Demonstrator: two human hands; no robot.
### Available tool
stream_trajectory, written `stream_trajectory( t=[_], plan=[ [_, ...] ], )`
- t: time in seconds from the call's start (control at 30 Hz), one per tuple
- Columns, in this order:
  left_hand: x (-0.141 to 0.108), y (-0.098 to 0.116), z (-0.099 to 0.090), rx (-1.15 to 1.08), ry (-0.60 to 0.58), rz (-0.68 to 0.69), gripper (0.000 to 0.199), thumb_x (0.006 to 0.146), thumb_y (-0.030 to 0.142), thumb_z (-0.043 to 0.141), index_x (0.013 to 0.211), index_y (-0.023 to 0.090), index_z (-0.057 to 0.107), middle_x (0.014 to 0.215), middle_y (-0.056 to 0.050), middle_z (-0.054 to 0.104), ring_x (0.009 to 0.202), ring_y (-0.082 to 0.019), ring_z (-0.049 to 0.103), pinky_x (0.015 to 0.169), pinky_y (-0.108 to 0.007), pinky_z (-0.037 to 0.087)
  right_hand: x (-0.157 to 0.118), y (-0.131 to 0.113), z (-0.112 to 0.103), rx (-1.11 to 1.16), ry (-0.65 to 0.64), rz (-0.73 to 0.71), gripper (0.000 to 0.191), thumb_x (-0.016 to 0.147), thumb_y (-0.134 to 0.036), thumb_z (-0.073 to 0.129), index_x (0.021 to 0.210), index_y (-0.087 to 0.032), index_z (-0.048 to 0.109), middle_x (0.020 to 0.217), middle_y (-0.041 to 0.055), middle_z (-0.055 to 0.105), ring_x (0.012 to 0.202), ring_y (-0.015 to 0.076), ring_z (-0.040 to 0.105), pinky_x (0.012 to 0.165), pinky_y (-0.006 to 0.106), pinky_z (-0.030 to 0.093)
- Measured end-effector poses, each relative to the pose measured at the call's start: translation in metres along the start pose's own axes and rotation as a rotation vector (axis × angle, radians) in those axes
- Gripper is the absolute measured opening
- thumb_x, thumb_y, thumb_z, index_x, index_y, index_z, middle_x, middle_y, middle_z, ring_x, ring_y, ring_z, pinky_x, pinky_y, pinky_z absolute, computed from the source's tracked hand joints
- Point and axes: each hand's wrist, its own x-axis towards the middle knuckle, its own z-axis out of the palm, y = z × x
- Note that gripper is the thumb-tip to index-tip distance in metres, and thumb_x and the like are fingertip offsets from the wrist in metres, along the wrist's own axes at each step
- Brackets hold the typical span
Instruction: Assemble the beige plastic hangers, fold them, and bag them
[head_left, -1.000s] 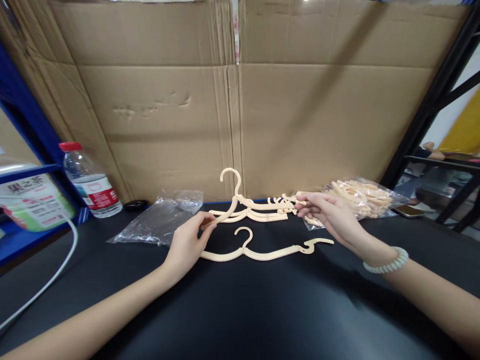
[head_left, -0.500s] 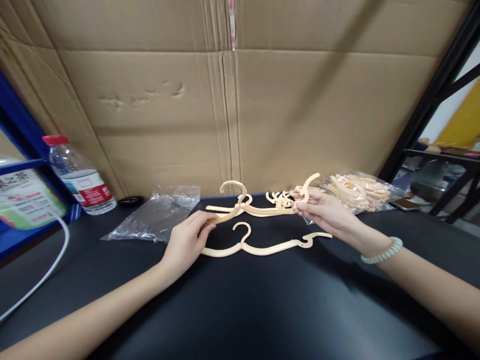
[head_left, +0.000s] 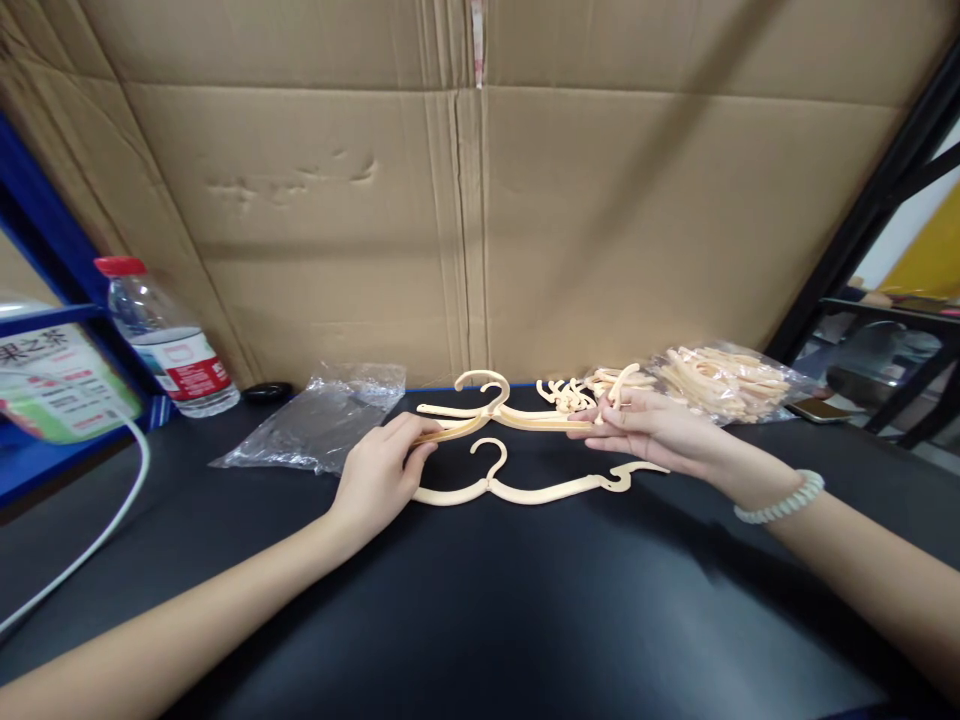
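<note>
A cream plastic clothes hanger [head_left: 466,427] is raised off the black table, its hook pointing up. My left hand [head_left: 381,475] pinches its left arm between thumb and fingers. At the right end, my right hand [head_left: 664,435] grips a curved cream end piece [head_left: 624,383] against the hanger's tip. Fingers hide the joint, so I cannot tell whether the two are fitted together. Behind the held one, another hanger [head_left: 435,411] is partly covered. Closer to me lies a third hanger [head_left: 540,494] with a hooked end piece [head_left: 619,479] at its right tip; my left hand covers its left end.
Small curved pieces [head_left: 564,396] are heaped behind the hangers. A clear bag of cream parts [head_left: 727,385] and a phone [head_left: 821,410] lie right. At left are a crumpled plastic bag [head_left: 307,430], a bottle [head_left: 180,355] and a white cable [head_left: 112,540]. Cardboard [head_left: 337,240] stands behind.
My right hand has brought the end piece lower and turned it, with the fingers closing around the hanger's right tip. My left hand keeps its hold. The whole view has shifted slightly.
</note>
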Motion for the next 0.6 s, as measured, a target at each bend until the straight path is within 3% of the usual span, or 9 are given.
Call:
stream_trajectory(
  t=[0.17,0.43,0.6],
  plan=[
    [0.0000,-0.0001,0.0002,0.005,-0.003,0.006,0.013,0.089,0.016,0.049,0.096,0.022,0.058,0.095,-0.002,0.067,0.083,-0.020,0.062,0.073,-0.033,0.048,-0.0005,-0.0002,0.0007,-0.013,0.014,0.075,0.019,0.079,-0.027,0.076,0.077,-0.016,0.061,0.091,0.0056,0.068,0.104,0.0264,0.067,0.094,0.034,0.055],
    [0.0011,0.0018,-0.0007,0.009,-0.013,0.020,0.014,0.089,0.017,0.047,0.095,0.022,0.059,0.093,-0.003,0.067,0.083,-0.020,0.063,0.076,-0.033,0.049,0.0004,0.0019,0.0010,-0.060,0.044,0.050,0.018,0.080,-0.030,0.074,0.078,-0.017,0.062,0.095,0.0069,0.069,0.099,0.0234,0.068,0.077,0.026,0.059],
    [0.0010,0.0013,-0.0007,0.007,-0.006,0.030,0.014,0.089,0.017,0.048,0.095,0.023,0.060,0.093,-0.002,0.067,0.084,-0.020,0.064,0.077,-0.033,0.050,0.0017,0.0039,-0.0015,-0.080,0.056,0.047,0.018,0.077,-0.032,0.075,0.077,-0.018,0.064,0.088,0.0069,0.070,0.088,0.0203,0.069,0.077,0.028,0.058]
  ],
)
